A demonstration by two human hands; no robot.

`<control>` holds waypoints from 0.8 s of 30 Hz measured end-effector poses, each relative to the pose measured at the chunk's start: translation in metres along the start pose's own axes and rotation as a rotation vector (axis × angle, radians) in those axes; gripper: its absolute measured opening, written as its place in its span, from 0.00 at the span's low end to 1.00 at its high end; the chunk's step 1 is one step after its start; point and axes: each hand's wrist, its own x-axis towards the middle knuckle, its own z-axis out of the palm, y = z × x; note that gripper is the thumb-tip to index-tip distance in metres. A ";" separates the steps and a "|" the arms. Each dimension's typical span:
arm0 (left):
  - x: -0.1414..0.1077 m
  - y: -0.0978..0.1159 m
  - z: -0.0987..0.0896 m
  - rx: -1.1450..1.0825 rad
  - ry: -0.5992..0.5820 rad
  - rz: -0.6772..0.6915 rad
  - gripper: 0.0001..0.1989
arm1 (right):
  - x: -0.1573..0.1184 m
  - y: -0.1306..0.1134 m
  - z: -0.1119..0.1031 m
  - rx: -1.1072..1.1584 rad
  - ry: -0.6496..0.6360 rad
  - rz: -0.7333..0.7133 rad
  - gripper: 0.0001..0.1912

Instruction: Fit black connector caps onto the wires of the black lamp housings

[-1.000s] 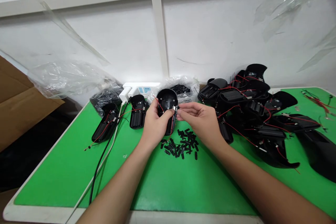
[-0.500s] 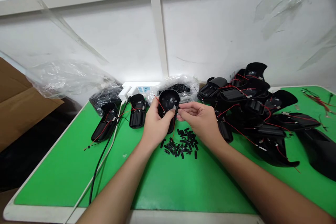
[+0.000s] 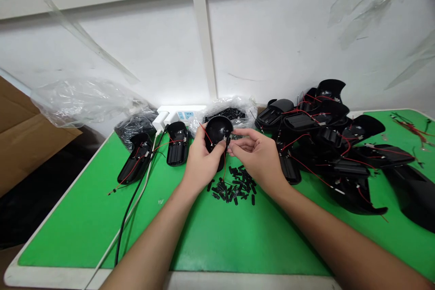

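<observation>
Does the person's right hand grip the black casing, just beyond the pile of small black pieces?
No: the head view shows that the left hand grips the black casing, just beyond the pile of small black pieces.

free: green mat (image 3: 238,244) by front edge (image 3: 217,281) | blocked: black clips (image 3: 234,186), wired housings (image 3: 316,145)

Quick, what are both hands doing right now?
Left hand: closed, holding a black plastic housing.
Right hand: fingers at its edge; whether gripping cannot be told.
</observation>
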 end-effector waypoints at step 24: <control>-0.001 0.007 0.004 -0.334 -0.036 -0.228 0.23 | 0.001 0.002 -0.005 -0.215 -0.004 -0.078 0.19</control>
